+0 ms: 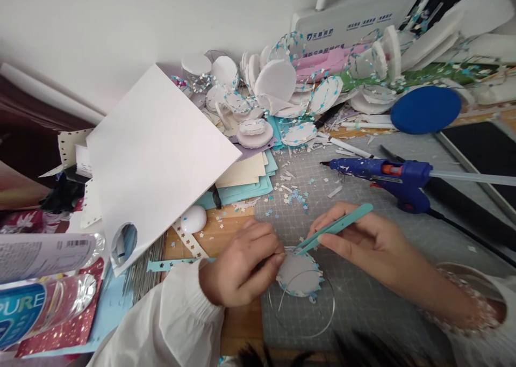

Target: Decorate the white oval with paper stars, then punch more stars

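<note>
My right hand (358, 238) is closed around a pair of teal tweezers (342, 224), whose tips point down at the upper edge of a white round disc (300, 275). Small blue and white paper stars line the rim of this disc. My left hand (245, 259) pinches the disc at its upper left edge; the fingertips partly hide that spot. A thin silvery wire loop (332, 308) curves over the disc and out onto the grey cutting mat (363, 324). Loose paper stars (297, 198) lie scattered beyond my hands.
A blue glue gun (379, 171) lies on the mat at right, near a blue round disc (425, 109). Star-trimmed white discs (276, 81) pile up along the wall. A large white board (157, 157) and a plastic water bottle (48, 308) are at left.
</note>
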`<action>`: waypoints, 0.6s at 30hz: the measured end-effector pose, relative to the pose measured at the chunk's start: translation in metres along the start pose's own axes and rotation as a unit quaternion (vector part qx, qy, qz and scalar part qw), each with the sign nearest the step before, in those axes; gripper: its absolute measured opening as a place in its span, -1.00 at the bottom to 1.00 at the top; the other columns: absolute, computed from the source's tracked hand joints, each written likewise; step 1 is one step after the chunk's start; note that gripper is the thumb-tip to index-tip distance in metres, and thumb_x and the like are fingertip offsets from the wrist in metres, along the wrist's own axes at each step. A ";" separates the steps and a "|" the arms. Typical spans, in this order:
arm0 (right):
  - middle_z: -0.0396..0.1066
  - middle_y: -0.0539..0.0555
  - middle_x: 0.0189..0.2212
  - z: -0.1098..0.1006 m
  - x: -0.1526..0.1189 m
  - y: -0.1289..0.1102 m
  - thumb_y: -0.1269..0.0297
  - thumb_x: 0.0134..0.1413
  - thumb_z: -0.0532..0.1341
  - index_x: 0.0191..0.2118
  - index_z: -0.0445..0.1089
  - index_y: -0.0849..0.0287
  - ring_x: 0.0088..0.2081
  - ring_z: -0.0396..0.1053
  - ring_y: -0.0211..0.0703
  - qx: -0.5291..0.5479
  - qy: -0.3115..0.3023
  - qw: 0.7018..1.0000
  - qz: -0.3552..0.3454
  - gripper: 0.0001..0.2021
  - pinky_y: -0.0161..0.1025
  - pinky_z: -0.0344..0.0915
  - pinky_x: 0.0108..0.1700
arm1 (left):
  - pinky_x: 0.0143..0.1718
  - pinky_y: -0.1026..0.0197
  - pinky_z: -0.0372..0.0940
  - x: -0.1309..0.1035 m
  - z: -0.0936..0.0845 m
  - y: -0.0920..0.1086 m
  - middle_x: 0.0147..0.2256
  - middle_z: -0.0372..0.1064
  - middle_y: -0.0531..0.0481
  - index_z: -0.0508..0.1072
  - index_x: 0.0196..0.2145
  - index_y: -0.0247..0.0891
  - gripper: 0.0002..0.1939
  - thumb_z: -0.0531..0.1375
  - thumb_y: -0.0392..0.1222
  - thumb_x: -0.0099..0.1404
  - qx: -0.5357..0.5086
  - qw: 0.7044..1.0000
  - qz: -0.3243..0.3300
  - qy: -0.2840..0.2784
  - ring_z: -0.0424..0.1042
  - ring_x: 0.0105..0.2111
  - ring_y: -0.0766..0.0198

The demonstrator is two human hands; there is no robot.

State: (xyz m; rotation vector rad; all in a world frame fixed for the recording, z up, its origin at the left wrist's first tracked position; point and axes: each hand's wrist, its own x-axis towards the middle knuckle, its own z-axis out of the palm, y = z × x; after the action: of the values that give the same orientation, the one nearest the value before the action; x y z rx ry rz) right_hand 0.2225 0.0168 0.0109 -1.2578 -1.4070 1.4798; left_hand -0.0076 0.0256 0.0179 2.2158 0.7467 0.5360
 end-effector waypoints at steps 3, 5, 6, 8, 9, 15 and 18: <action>0.46 0.02 -0.37 0.000 0.001 0.002 0.16 0.06 0.31 -0.35 0.43 0.11 -0.32 0.47 -0.19 0.008 -0.007 1.000 -0.003 -0.85 -0.31 0.46 -0.25 | -0.30 0.14 0.12 0.000 0.000 0.000 -0.45 0.24 -0.02 0.17 -0.43 -0.23 -0.80 -0.07 -0.32 0.38 -0.002 1.000 0.001 -0.004 0.20 -0.41 0.24; 0.45 0.01 -0.39 0.000 0.001 0.002 0.17 0.07 0.30 -0.35 0.44 0.11 -0.34 0.47 -0.22 0.017 -0.012 1.000 -0.009 -0.87 -0.32 0.45 -0.27 | -0.30 0.14 0.12 0.000 0.000 -0.001 -0.45 0.24 -0.02 0.17 -0.43 -0.24 -0.81 -0.07 -0.33 0.37 -0.007 1.000 0.003 -0.004 0.19 -0.40 0.25; 0.45 0.00 -0.40 0.000 0.001 0.002 0.18 0.08 0.30 -0.35 0.44 0.11 -0.34 0.47 -0.23 0.022 -0.014 1.000 -0.011 -0.87 -0.33 0.45 -0.27 | -0.30 0.14 0.12 0.000 0.000 -0.001 -0.45 0.23 -0.01 0.17 -0.43 -0.24 -0.81 -0.06 -0.34 0.36 -0.010 1.000 0.003 -0.003 0.19 -0.40 0.25; 0.45 -0.01 -0.41 -0.001 0.002 0.001 0.19 0.08 0.30 -0.35 0.44 0.11 -0.34 0.47 -0.23 0.028 -0.012 0.999 -0.011 -0.88 -0.33 0.45 -0.27 | -0.31 0.15 0.11 0.000 0.000 -0.001 -0.45 0.23 -0.01 0.17 -0.43 -0.24 -0.82 -0.05 -0.35 0.35 -0.015 1.000 0.002 -0.001 0.18 -0.41 0.26; 0.45 0.00 -0.40 -0.001 0.002 0.001 0.18 0.07 0.31 -0.35 0.44 0.11 -0.34 0.47 -0.22 0.030 -0.009 0.999 -0.008 -0.87 -0.32 0.45 -0.28 | -0.31 0.15 0.11 0.000 0.000 -0.001 -0.45 0.23 -0.01 0.17 -0.43 -0.24 -0.82 -0.05 -0.35 0.35 -0.017 1.000 0.001 0.001 0.18 -0.41 0.26; 0.46 0.00 -0.38 -0.001 0.003 0.001 0.16 0.08 0.31 -0.34 0.45 0.11 -0.36 0.47 -0.21 0.042 0.001 0.999 0.001 -0.86 -0.29 0.45 -0.30 | -0.31 0.15 0.10 0.000 0.000 -0.002 -0.45 0.21 0.00 0.15 -0.42 -0.23 -0.83 -0.05 -0.35 0.35 -0.030 0.999 -0.003 0.011 0.18 -0.41 0.26; 0.47 -0.01 -0.38 -0.002 0.003 0.003 0.16 0.08 0.31 -0.33 0.45 0.08 -0.37 0.47 -0.22 0.055 0.014 0.998 0.006 -0.88 -0.29 0.46 -0.31 | -0.30 0.15 0.10 0.000 0.001 -0.002 -0.45 0.21 -0.01 0.14 -0.42 -0.23 -0.82 -0.06 -0.33 0.36 -0.031 0.999 -0.004 0.008 0.18 -0.41 0.25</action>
State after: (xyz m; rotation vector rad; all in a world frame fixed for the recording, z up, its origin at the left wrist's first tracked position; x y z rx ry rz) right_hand 0.2239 0.0198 0.0073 -1.2157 -1.2829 1.5202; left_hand -0.0079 0.0265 0.0160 2.1523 0.7367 0.5652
